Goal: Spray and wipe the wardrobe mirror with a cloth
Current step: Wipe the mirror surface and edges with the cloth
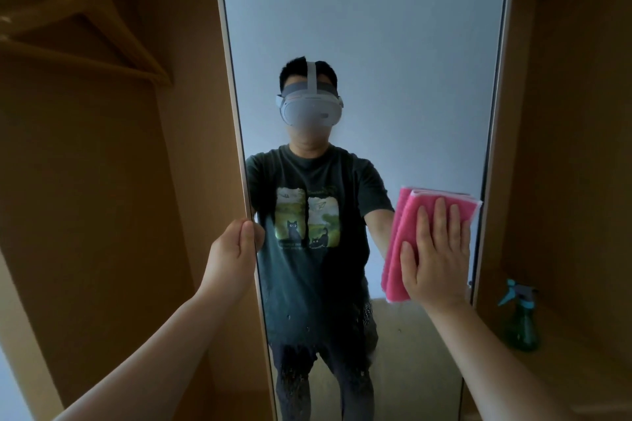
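Observation:
The tall wardrobe mirror (376, 27) fills the middle of the view on an open door and reflects a person wearing a headset. My left hand (232, 249) grips the door's left edge at mid height. My right hand (436, 256) lies flat, fingers spread, pressing a folded pink cloth (403, 215) against the glass near the mirror's right edge. Droplets speckle the lower part of the glass. A green spray bottle (519, 325) with a teal trigger stands on a wooden shelf to the right of the door.
Wooden hangers (82, 17) hang on a rail in the open wardrobe compartment at the upper left. Wooden wardrobe panels (564, 113) flank the mirror on both sides.

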A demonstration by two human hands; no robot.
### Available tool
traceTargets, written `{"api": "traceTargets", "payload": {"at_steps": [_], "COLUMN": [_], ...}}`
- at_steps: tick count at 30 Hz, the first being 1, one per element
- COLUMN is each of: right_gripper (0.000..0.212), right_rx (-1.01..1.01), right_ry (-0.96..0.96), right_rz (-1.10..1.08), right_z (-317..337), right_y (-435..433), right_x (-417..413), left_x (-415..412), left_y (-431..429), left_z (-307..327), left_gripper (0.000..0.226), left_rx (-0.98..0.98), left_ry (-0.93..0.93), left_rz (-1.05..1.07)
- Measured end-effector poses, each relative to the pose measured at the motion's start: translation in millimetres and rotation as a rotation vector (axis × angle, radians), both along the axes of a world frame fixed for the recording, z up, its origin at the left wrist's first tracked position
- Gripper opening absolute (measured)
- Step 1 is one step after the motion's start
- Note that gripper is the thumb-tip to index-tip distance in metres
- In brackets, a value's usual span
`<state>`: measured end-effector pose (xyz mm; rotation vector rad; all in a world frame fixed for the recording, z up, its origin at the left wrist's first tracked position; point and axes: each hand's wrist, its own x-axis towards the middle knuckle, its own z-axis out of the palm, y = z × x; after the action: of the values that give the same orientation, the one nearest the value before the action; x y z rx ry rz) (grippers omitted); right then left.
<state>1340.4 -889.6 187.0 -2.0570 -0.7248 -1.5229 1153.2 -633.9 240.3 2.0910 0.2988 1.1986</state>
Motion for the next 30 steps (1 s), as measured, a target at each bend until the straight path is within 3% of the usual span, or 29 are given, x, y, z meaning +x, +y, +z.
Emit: {"api": "traceTargets", "payload": {"at_steps": [8, 20, 30], "right_gripper": [0.062, 0.062, 0.063], "right_rx": [0.011, -0.005, -0.011], "right_ry": [0.024, -0.013, -0.08], "right_rz": [0.005, -0.068, -0.09], "right_z": [6, 64, 156], "right_y": [-4, -17, -18], "right_x": [1, 15, 15], "left_x": [0, 1, 0], "left_y": [0, 0, -1], "left_z": [1, 0, 0], "left_gripper": [0.036, 0.036, 0.035], "left_rx": [0.029, 0.002, 0.026], "left_ry": [0.012, -0.006, 0.004], "left_rz": [-0.001, -0.02, -0.002]}}
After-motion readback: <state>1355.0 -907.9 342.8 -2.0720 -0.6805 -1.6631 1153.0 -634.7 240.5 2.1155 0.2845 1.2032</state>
